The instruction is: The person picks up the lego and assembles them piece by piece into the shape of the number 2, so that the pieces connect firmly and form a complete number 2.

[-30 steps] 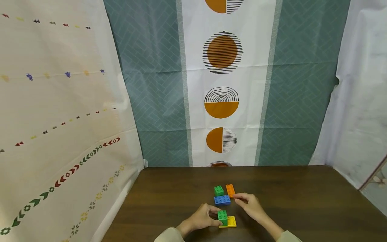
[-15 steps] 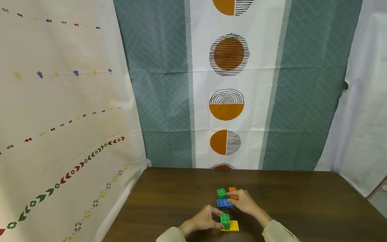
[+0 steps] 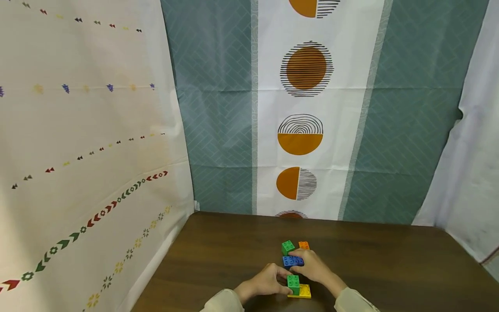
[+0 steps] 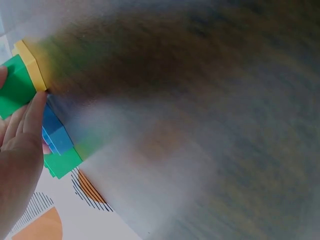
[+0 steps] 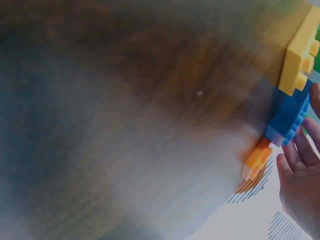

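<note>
In the head view my left hand (image 3: 266, 281) holds a green toy building brick (image 3: 293, 284) between thumb and fingers. That brick stands on the left part of a flat yellow brick (image 3: 305, 291). My right hand (image 3: 313, 265) is over the right end of a blue brick (image 3: 290, 261), its index finger along the far side and its thumb by the near side. In the right wrist view, fingers (image 5: 301, 150) of that hand lie close beside the blue brick (image 5: 290, 112). The left wrist view shows the green brick (image 4: 16, 86) against the left hand's fingers.
Just beyond the blue brick sits a second green brick (image 3: 287, 247). An orange brick (image 3: 304, 245) lies to its right, partly covered by the right hand. Patterned cloth (image 3: 218, 130) hangs behind the dark wooden table (image 3: 374, 264) and along both sides.
The right hand has moved from beside the orange brick leftward and down to the blue brick. My left hand keeps its hold on the green brick. The head view has swung slightly left.
</note>
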Motion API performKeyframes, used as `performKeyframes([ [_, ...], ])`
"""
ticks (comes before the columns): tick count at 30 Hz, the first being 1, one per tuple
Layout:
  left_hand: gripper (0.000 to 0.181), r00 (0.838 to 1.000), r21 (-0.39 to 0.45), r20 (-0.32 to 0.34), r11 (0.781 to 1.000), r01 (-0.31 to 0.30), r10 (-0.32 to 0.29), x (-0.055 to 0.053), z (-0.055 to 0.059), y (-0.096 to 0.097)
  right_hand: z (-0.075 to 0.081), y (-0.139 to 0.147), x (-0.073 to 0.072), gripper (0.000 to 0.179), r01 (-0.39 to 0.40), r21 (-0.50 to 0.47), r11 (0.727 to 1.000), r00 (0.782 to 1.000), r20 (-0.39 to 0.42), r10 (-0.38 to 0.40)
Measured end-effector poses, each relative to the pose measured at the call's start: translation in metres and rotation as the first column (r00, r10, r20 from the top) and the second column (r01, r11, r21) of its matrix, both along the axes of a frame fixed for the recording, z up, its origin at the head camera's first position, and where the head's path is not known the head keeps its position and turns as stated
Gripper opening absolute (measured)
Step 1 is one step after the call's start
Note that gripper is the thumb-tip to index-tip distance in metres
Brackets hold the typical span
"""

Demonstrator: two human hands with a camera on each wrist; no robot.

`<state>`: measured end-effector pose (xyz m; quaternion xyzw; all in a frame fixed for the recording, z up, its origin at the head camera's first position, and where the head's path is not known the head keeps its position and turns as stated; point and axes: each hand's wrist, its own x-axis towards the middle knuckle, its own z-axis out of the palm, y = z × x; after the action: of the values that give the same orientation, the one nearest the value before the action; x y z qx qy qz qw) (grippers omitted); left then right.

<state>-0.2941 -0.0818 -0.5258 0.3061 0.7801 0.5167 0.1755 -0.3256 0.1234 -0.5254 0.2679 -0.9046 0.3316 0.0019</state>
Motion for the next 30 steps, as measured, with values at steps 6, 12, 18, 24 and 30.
performKeyframes([
  [6,0.031,0.999,-0.009,0.027,1.000,-0.016,0.016,-0.001,0.001,0.000,-0.004,-0.002,0.000,0.046,-0.017,0.048,0.999,0.997,-0.073,0.020],
  [12,0.031,0.999,-0.004,0.029,1.000,-0.027,0.027,-0.001,-0.001,0.000,-0.008,-0.004,-0.003,0.041,0.010,0.077,0.997,0.993,-0.119,-0.001],
  [18,0.032,1.000,-0.003,0.004,1.000,-0.024,0.024,-0.001,-0.003,0.000,-0.007,-0.010,-0.002,0.036,0.064,0.064,0.996,0.997,-0.041,-0.062],
  [24,0.030,1.000,0.011,-0.019,1.000,0.004,-0.003,0.001,-0.004,0.001,-0.002,-0.014,0.007,0.034,0.087,0.059,0.994,0.996,-0.016,-0.087],
  [30,0.030,0.999,0.024,-0.028,0.999,0.026,-0.025,-0.002,-0.005,-0.001,0.003,-0.012,0.013,0.035,0.088,0.012,0.996,0.995,-0.046,-0.087],
])
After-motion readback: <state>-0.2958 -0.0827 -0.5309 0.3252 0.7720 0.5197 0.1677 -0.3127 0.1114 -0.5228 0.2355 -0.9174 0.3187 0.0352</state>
